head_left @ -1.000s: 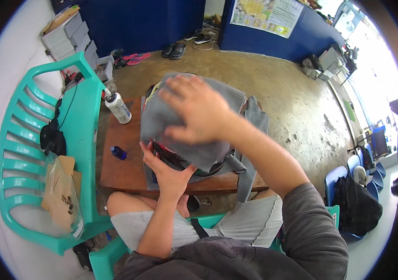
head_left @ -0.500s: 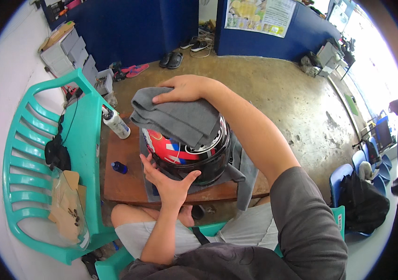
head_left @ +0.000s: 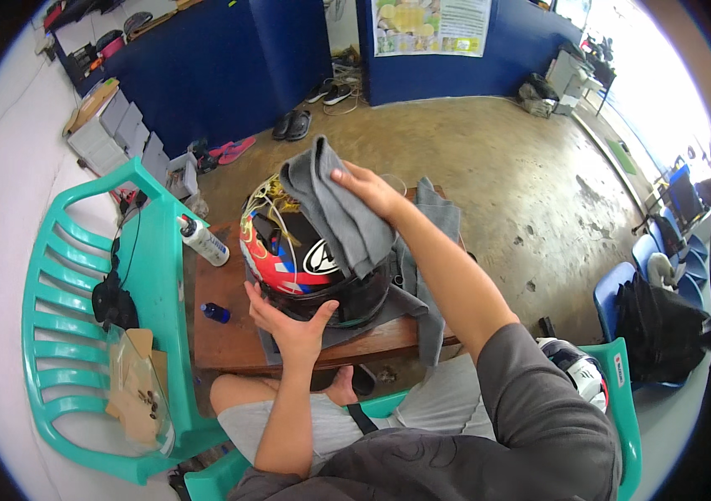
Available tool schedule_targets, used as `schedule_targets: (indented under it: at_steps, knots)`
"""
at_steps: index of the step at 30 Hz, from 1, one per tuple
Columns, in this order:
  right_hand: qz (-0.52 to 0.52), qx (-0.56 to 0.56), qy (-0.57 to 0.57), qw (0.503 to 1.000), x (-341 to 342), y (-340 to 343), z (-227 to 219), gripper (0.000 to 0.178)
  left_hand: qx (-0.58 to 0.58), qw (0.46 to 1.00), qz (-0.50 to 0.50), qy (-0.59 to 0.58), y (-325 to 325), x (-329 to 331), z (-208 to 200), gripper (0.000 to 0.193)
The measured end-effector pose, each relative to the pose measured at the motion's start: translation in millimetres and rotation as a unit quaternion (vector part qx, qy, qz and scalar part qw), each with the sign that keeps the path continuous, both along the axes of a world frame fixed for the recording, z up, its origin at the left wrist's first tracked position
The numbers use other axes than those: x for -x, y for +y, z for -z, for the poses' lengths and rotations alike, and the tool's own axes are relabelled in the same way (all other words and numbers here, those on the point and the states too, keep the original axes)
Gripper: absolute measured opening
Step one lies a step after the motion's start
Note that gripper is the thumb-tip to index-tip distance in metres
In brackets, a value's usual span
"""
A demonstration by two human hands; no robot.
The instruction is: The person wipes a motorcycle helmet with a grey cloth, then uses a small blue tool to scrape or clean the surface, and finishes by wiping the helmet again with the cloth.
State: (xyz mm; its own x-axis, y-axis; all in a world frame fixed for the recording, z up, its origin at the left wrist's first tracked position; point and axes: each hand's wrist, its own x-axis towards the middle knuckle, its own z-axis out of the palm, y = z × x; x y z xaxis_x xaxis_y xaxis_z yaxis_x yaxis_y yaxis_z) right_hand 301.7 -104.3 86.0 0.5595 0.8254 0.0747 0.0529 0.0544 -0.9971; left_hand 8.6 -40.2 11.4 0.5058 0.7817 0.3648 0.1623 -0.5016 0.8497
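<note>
A motorcycle helmet, red, black and blue with yellow markings, rests on grey cloth on a low wooden table. My left hand grips its near lower side, thumb and fingers spread wide against the shell and dark visor. In my right hand is a folded grey cloth, draped over the helmet's right side; my thumb lies on top and some fingers are hidden. More grey cloth lies beneath the helmet and hangs over the table's near edge.
On the brown table lie a white bottle and a small blue bottle. A green plastic bench stands left, holding a black bag and cardboard. Another helmet sits by my right side. Footwear lies along the blue partition.
My right hand and the cloth have moved right and slightly downward over the helmet, uncovering its top and left side. My left hand keeps its hold. The view has shifted slightly.
</note>
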Motion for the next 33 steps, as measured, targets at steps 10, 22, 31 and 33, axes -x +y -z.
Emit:
schedule_targets:
  at_steps: [10,22,31,33]
  knots:
    - [0.131,0.002,-0.35,0.928,106,-97,17,0.068,-0.024,0.999,0.009,-0.029,8,2,14,0.145]
    - [0.292,-0.223,0.348,0.863,91,-240,97,0.068,-0.048,0.998,-0.033,-0.018,-7,1,10,0.144]
    - [0.183,-0.177,0.262,0.931,67,-274,219,0.063,-0.027,0.999,-0.03,-0.03,-9,2,7,0.145]
    - [0.217,-0.128,0.218,0.943,67,-273,218,0.064,-0.03,0.999,-0.03,-0.025,-9,2,8,0.145]
